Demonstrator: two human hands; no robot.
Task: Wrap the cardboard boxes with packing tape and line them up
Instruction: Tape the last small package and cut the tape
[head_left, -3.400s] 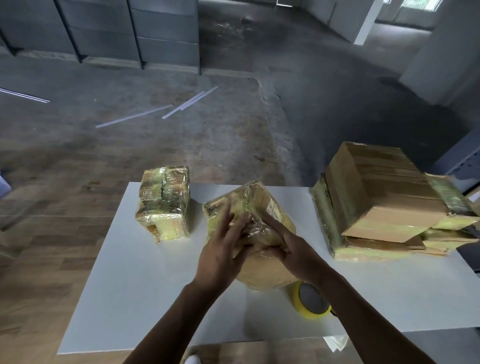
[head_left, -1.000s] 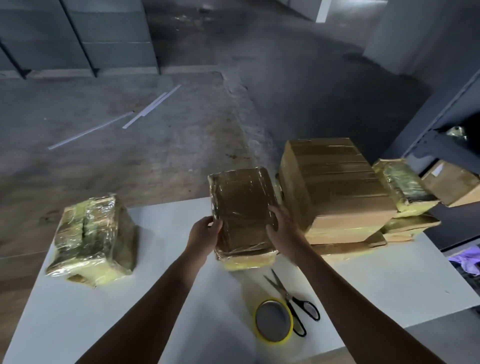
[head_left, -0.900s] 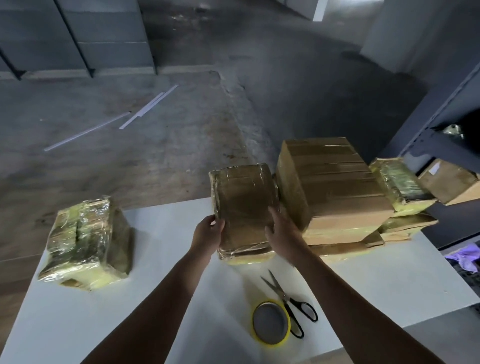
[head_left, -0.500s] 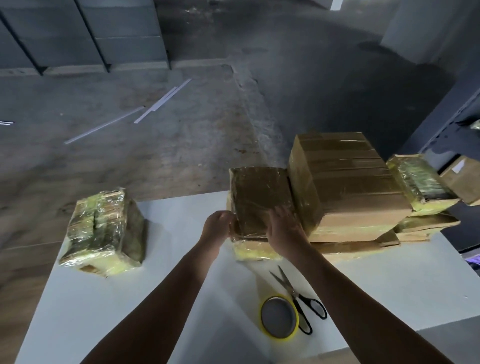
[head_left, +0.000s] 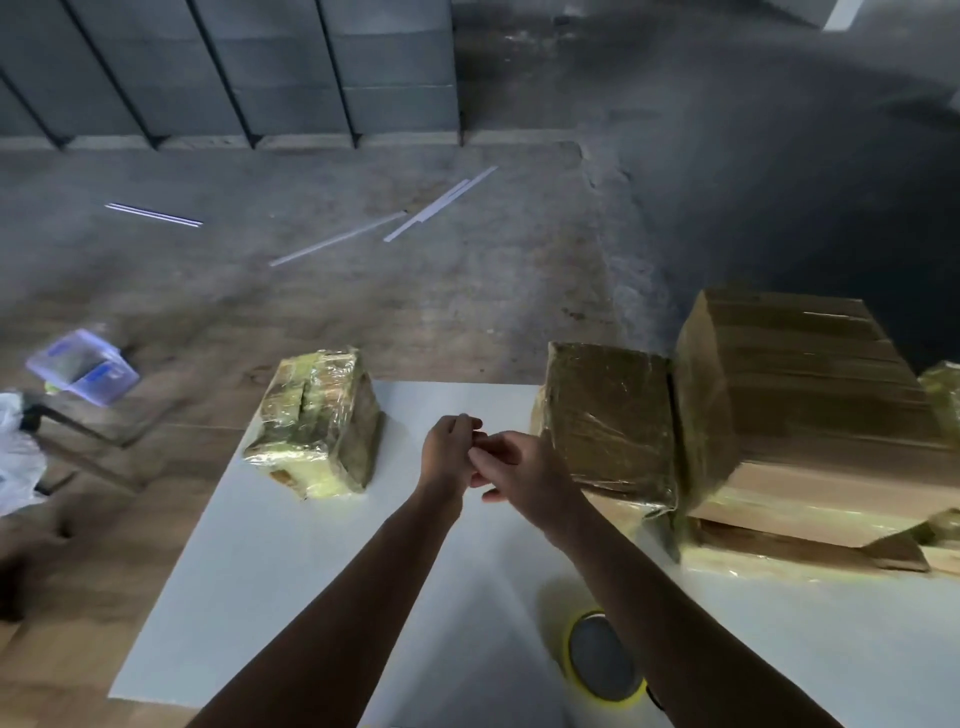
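Note:
A tape-wrapped box (head_left: 608, 421) stands on the white table (head_left: 291, 571), pushed against a larger brown box (head_left: 800, 395) on its right. Another wrapped box (head_left: 319, 421) sits alone near the table's far left corner. My left hand (head_left: 447, 452) and my right hand (head_left: 519, 473) hover together between the two wrapped boxes, fingers loosely curled and touching each other, holding nothing. The yellow tape roll (head_left: 602, 657) lies near the front edge, partly behind my right forearm.
Flattened cardboard (head_left: 810, 540) lies under the large box at the right. On the floor to the left are a clear plastic container (head_left: 83, 366) and a white bag (head_left: 15, 457). White strips (head_left: 395, 223) lie on the concrete beyond the table.
Both hands let go of the wrapped box beside the large box and drew back to the left, meeting in mid-air. The camera swung left.

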